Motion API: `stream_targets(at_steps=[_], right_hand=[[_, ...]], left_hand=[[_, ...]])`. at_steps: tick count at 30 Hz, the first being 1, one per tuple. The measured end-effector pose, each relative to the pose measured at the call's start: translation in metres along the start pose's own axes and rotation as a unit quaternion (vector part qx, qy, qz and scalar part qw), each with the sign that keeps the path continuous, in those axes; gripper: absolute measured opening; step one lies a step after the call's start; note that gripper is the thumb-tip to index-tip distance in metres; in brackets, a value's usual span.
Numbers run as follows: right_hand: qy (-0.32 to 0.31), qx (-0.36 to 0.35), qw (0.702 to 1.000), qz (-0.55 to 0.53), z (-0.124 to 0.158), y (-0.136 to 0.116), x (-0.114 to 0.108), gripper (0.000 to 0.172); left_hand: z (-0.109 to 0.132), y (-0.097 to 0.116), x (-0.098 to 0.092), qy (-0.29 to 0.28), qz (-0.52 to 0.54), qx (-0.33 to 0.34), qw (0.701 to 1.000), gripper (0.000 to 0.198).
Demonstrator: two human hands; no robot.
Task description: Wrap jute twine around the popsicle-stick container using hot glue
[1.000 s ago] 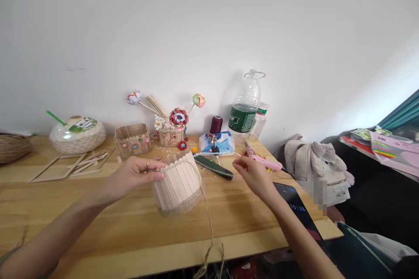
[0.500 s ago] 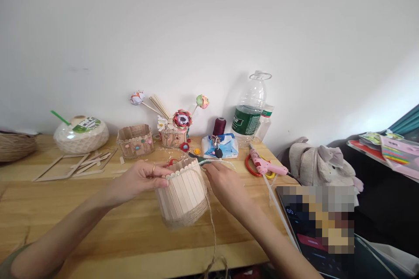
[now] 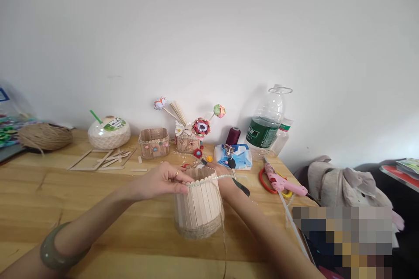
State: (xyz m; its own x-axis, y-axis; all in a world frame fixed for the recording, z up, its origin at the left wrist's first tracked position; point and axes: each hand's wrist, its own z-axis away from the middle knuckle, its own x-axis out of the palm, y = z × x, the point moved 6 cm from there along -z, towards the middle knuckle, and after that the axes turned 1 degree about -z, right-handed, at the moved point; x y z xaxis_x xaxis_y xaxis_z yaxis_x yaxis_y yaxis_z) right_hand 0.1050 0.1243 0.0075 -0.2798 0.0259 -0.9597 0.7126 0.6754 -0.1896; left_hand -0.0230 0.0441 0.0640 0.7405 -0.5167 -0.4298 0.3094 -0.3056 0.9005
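Note:
A round pot of wooden craft sticks (image 3: 198, 202), with twine (image 3: 200, 230) wound round its base, is held above the table at the middle. My left hand (image 3: 163, 182) pinches its rim at the left, thumb outside. Pale bead trim (image 3: 225, 176) runs along the rim, its loose end sticking out to the right. My right hand (image 3: 224, 181) is against or just behind the pot's right side, its fingers mostly hidden. A dark green handle (image 3: 241, 187) lies beside that hand. One twine strand (image 3: 224, 244) hangs down from the pot's right side.
Behind stand a small stick basket (image 3: 153, 144), a flower holder (image 3: 188, 143), a wipes pack (image 3: 240, 157), a thread spool (image 3: 233, 136) and a large bottle (image 3: 262, 130). A pink glue gun (image 3: 288, 184) lies over scissors at right. Loose sticks (image 3: 113, 160), a coconut (image 3: 109, 134) and a twine ball (image 3: 46, 136) are left.
The view has swung left, so things sit further right. The pot is more upright. My right hand has moved behind the pot, and the dark green handle now shows beside it.

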Motion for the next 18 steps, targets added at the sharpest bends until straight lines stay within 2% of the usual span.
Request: stream_targets(at_steps=[7,10,16,18], right_hand=[[0.004,0.024,0.995,0.093,0.0023,0.0025,0.0019,0.028],[-0.008,0.031,0.993,0.112,-0.0001,0.0051,0.0061,0.022],[0.029,0.014,0.988,0.149,0.0019,0.0084,0.0031,0.027],[0.034,-0.007,0.989,0.146,0.0046,0.0065,0.0055,0.023]], left_hand=[[-0.0038,0.002,-0.0022,0.006,0.04,0.016,0.999,0.028],[-0.0032,-0.0001,-0.0019,0.001,0.05,0.011,0.999,0.028],[-0.0039,-0.0041,-0.003,-0.008,0.074,0.006,0.997,0.032],[-0.0053,-0.0041,-0.0031,-0.02,0.066,0.0,0.998,0.032]])
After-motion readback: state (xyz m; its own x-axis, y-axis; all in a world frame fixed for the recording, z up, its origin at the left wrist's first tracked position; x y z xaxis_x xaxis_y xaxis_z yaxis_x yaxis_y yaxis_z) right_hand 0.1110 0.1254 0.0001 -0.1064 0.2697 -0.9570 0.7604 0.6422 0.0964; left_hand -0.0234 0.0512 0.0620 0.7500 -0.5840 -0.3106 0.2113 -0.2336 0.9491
